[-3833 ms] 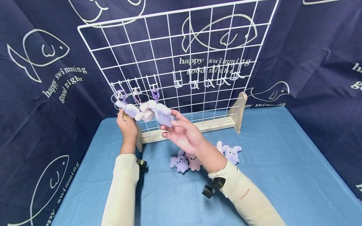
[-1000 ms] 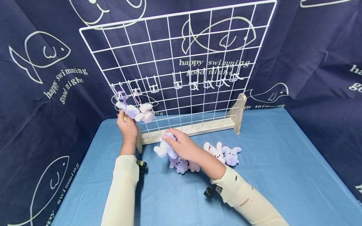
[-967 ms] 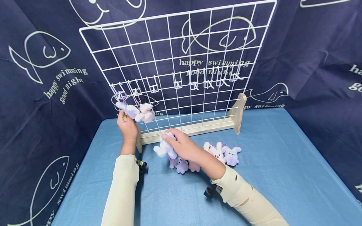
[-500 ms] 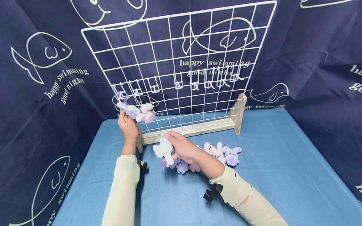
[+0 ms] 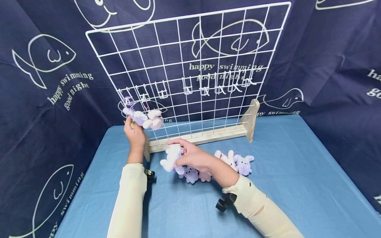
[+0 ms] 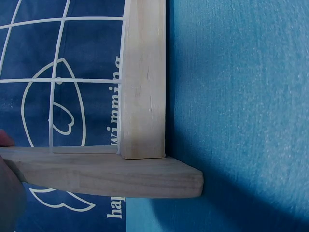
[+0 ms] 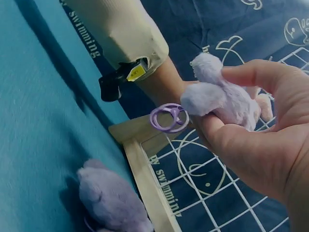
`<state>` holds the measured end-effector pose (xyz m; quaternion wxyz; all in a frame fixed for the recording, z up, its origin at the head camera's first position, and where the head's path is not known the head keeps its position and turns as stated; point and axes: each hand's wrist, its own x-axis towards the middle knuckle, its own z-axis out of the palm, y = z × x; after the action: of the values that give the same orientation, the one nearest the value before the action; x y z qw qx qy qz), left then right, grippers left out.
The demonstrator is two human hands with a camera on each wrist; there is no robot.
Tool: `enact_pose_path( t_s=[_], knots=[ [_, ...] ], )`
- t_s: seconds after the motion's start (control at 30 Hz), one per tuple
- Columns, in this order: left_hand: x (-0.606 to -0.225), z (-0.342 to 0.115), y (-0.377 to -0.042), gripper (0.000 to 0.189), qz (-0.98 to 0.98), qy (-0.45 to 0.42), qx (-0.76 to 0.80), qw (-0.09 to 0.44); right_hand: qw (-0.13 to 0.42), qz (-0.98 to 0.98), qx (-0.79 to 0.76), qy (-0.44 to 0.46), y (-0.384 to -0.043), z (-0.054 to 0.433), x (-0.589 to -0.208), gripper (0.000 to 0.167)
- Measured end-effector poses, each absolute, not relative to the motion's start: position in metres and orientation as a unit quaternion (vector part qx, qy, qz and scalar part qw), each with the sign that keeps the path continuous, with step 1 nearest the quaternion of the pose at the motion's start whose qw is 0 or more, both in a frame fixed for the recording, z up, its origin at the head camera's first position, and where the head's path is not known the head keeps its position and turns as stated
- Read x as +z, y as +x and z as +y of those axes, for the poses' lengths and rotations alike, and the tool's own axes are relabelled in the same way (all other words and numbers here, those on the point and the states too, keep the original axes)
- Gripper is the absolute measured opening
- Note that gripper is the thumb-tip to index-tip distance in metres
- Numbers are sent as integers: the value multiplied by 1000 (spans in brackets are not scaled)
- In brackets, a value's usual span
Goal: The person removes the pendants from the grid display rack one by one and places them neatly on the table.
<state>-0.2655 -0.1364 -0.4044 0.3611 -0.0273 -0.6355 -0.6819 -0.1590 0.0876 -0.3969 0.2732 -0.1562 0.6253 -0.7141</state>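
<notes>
Low in front of the rack, my right hand (image 5: 194, 155) grips a lavender plush bunny keychain (image 5: 173, 156) between thumb and fingers. A purple ring (image 7: 169, 118) dangles from the plush in the right wrist view. At the rack's left end my left hand (image 5: 135, 135) holds the wooden side support (image 6: 101, 176); in the left wrist view only its edge shows. Just above that hand a lavender plush (image 5: 137, 117) hangs from a hook by a purple ring, beside a pink plush (image 5: 154, 120) on a pink chain. The third hook (image 5: 162, 94) carries nothing.
More plush keychains lie on the blue cloth: a lavender one (image 5: 190, 174) and a pink one (image 5: 204, 176) under my right hand, a pale pink one (image 5: 228, 159) and a lavender one (image 5: 244, 164) farther right. Several bare hooks (image 5: 219, 89) line the white wire grid (image 5: 200, 43).
The lavender plush that hung from the third hook is off it, lowered toward the table in my right hand. Within the last second it has turned in my fingers. My left hand stays put.
</notes>
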Motion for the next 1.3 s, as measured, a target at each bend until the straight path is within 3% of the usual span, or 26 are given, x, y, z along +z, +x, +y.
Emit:
enact_pose_path(
  t_s=[0.2,0.4,0.77,1.07,1.3],
  knots=[
    [-409,-139,-269,16,-648,-18,-672,359,165,740,-609,-233,-156,84,-398,58],
    [-419,-145,-277,18,-654,-19,-668,355,131,781,-556,-253,-152,84,-398,49],
    [-418,-146,-277,23,-657,-24,-664,357,107,819,-512,-237,-151,82,-407,46],
    [-409,-139,-269,21,-645,-30,-679,350,140,810,-516,-240,-148,81,-410,47],
    [-401,-137,-261,21,-655,-30,-667,353,114,834,-469,-268,-149,78,-414,48]
  ],
)
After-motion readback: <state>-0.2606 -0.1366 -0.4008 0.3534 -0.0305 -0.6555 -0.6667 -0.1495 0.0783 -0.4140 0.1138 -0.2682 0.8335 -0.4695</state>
